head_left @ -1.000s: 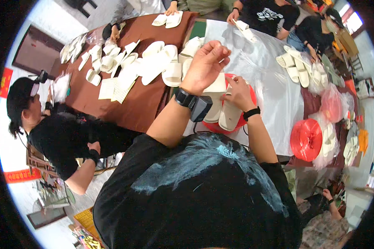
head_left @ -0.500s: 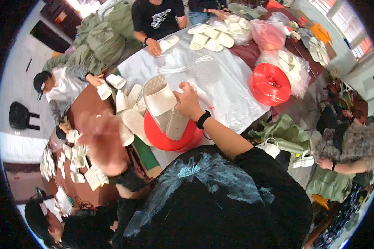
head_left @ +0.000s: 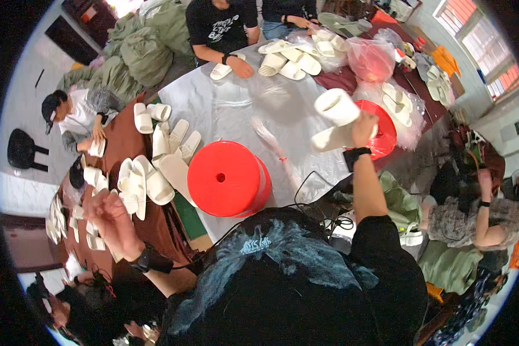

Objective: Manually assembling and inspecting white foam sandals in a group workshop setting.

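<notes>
Cream slippers (head_left: 335, 118) now ride lifted off the red stool (head_left: 228, 177) in the clenched right hand (head_left: 363, 124), while the left hand (head_left: 111, 214), fingers loosely spread and empty, has swung out beside the slipper pile (head_left: 141, 181).

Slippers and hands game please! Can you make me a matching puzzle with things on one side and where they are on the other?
Things:
1. right hand
2. left hand
3. red stool
4. pink bag

Places or states:
A. upside down on the grey sheet, in the middle
B. lifted up, holding cream slippers
C. far side of the table, by a slipper heap
D. blurred, empty, near slippers on the brown table

Pairs: 1-B, 2-D, 3-A, 4-C
</notes>
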Demonstrator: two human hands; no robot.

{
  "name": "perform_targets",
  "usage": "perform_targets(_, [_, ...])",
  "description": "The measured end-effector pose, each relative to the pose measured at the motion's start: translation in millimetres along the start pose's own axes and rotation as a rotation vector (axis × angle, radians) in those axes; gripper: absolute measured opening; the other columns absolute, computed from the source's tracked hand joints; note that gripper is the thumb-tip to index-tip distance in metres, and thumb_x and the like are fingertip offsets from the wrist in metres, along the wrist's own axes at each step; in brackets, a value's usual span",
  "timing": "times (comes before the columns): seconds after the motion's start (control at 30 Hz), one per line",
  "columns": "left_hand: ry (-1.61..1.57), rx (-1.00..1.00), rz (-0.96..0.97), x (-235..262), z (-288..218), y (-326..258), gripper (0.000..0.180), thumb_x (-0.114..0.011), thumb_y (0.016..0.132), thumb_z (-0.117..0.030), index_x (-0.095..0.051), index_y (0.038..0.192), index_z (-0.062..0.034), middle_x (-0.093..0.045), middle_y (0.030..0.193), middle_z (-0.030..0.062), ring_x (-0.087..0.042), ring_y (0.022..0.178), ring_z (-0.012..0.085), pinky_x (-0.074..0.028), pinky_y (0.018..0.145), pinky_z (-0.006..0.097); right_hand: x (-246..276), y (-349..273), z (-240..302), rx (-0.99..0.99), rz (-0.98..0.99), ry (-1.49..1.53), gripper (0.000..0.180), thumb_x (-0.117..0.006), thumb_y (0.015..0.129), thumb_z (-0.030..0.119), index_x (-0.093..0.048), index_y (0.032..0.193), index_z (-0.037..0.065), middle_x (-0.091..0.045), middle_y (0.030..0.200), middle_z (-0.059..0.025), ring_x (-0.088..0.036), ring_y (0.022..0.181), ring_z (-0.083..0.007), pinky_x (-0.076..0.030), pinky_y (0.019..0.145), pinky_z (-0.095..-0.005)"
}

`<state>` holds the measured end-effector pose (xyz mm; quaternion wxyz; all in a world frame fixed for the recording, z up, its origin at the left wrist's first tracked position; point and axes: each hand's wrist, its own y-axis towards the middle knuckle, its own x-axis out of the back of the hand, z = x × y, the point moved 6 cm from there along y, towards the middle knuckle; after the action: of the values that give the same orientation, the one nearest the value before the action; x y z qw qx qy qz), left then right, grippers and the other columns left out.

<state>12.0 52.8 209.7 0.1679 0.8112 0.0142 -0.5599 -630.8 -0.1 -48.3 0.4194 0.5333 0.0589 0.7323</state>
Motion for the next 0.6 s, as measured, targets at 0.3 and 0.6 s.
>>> perform_targets(0.3, [0.328,-0.042,-0.369,69.5,16.7,-45.2,0.008,-0.059,0.093,-0.013,-0.054,0.095,-0.0069,-0.056,0.084,0.0027,-0.052,0.079,0.0131,-0.045,0.076,0.028,-55.7,71.6,-208.5,-0.369,0.591,-0.359,0.050,-0.052,0.086,0.054,-0.055,0.131,0.032,-0.058,0.127,-0.0148,-0.057,0.115,-0.0346,-0.046,0.094,-0.0459])
perform_targets(0.6, [0.551,0.196,-0.137,68.6,83.5,-99.8,0.021,-0.068,0.088,-0.024,-0.052,0.085,-0.0098,-0.054,0.079,-0.0005,-0.055,0.084,0.0150,-0.045,0.079,0.030,-2.3,-47.8,190.1,-0.054,0.811,0.967,0.038,-0.052,0.087,0.004,-0.057,0.124,0.004,-0.060,0.115,-0.0072,-0.056,0.080,-0.0110,-0.048,0.076,-0.0266])
